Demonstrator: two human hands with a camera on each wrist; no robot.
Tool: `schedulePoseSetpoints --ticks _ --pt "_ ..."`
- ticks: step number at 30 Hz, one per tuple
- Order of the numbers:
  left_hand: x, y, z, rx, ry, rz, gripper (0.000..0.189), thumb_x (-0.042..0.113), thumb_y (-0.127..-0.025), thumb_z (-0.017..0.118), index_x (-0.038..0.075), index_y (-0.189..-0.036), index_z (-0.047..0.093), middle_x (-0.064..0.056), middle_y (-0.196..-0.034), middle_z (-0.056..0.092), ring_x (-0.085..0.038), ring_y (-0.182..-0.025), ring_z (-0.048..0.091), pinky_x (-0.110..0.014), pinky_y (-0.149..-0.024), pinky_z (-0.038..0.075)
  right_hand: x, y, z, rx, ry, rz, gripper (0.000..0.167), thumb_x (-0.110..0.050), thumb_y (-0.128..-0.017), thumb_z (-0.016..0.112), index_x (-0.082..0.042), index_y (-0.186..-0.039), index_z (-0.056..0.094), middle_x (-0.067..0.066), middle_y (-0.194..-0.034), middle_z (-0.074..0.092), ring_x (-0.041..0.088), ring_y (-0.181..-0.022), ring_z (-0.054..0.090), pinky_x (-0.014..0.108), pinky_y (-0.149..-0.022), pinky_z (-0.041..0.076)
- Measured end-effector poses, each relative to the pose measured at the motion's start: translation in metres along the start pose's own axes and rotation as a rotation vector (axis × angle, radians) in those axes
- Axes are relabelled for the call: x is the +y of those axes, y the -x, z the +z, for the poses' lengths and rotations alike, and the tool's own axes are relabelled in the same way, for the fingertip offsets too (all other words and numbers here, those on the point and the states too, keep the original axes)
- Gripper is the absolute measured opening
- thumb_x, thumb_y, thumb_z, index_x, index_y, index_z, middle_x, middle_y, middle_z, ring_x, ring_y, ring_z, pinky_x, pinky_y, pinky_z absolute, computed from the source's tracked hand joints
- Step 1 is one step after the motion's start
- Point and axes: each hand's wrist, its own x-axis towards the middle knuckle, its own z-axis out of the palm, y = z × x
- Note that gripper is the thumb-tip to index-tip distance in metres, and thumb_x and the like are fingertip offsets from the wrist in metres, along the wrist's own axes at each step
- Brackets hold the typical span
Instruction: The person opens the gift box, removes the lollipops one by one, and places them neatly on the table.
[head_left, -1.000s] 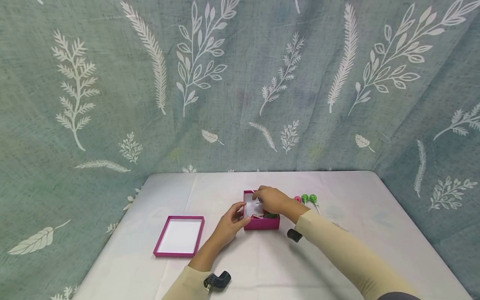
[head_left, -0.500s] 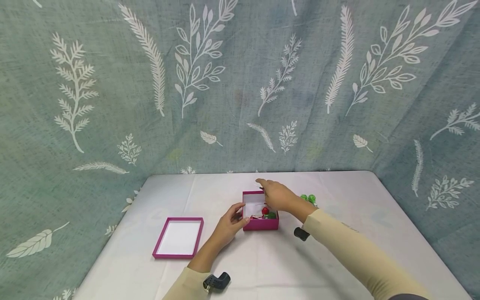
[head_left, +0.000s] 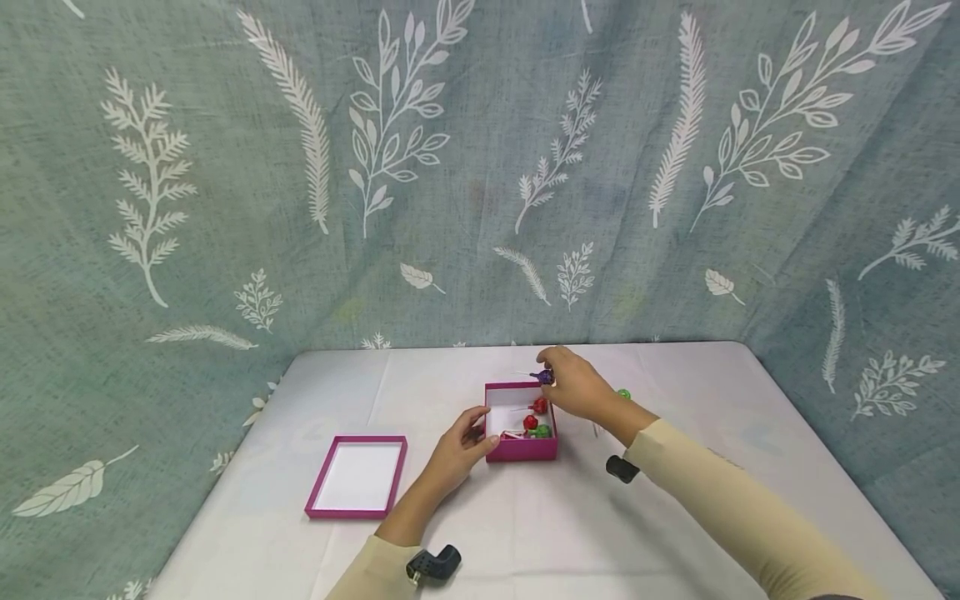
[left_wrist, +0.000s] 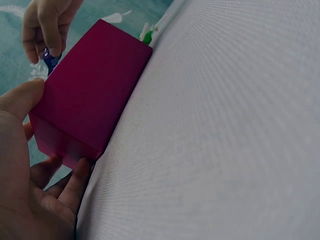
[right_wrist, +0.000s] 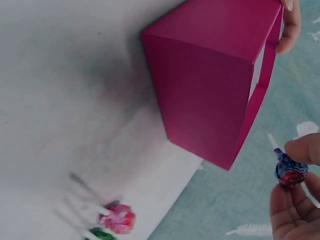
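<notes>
My right hand [head_left: 576, 385] pinches a purple-wrapped lollipop [head_left: 544, 377] by its candy end, above the back right corner of a magenta box [head_left: 522, 450]. In the right wrist view the lollipop [right_wrist: 291, 172] has blue and red on its wrapper, and its white stick points away from the fingers. My left hand [head_left: 453, 454] holds the box at its left side, thumb at the front rim and fingers bent against the left wall. Inside the box are a red lollipop [head_left: 538, 406], a second red one [head_left: 530, 422] and a green one [head_left: 542, 431] near the front right.
Left of the box lies its shallow lid [head_left: 356, 475], white inside up. On the white-covered table right of the box are a green lollipop [head_left: 624, 393] and a pink one [right_wrist: 120, 217], largely behind my right arm in the head view. A leaf-patterned curtain [head_left: 450, 208] hangs behind.
My right hand has moved from inside the box up and to the right, now showing the purple lollipop in its fingers. The red lollipops inside have come into sight. My left hand stays at the box.
</notes>
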Motion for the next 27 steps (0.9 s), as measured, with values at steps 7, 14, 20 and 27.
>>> schedulePoseSetpoints --ticks 7,14,20,27 --pt "-0.002 0.000 -0.001 0.006 -0.005 -0.002 0.064 0.035 -0.089 0.071 0.012 -0.143 0.045 -0.021 -0.148 0.040 -0.035 -0.129 0.047 -0.043 -0.103 0.043 0.010 0.006 -0.003 0.048 -0.072 -0.020 0.033 -0.015 -0.089 0.069 -0.010 -0.120 0.059 0.000 -0.111 0.061 0.016 -0.096 0.062 0.036 -0.081 0.054" --pt "-0.003 0.000 -0.001 0.007 0.002 -0.005 0.063 0.034 -0.089 0.072 0.013 -0.143 0.046 -0.020 -0.148 0.039 -0.034 -0.130 0.046 -0.043 -0.104 0.042 0.019 0.009 -0.004 0.099 -0.108 -0.085 0.029 -0.008 -0.089 0.066 -0.005 -0.118 0.061 0.003 -0.108 0.060 0.017 -0.092 0.062 0.034 -0.078 0.054" --pt "-0.002 0.001 -0.001 0.006 -0.006 -0.024 0.064 0.037 -0.088 0.072 0.016 -0.143 0.045 -0.018 -0.149 0.039 -0.032 -0.130 0.046 -0.041 -0.104 0.042 0.020 0.011 -0.009 0.097 -0.098 -0.025 0.034 -0.014 -0.090 0.066 -0.005 -0.123 0.060 0.003 -0.105 0.061 0.020 -0.092 0.059 0.037 -0.077 0.053" --pt "-0.001 0.001 0.000 0.001 -0.001 -0.021 0.063 0.035 -0.089 0.072 0.016 -0.143 0.046 -0.018 -0.149 0.039 -0.033 -0.130 0.046 -0.044 -0.103 0.042 0.021 0.014 -0.018 0.112 -0.170 0.068 0.033 -0.020 -0.093 0.066 -0.006 -0.122 0.062 0.004 -0.103 0.065 0.021 -0.091 0.061 0.039 -0.076 0.054"
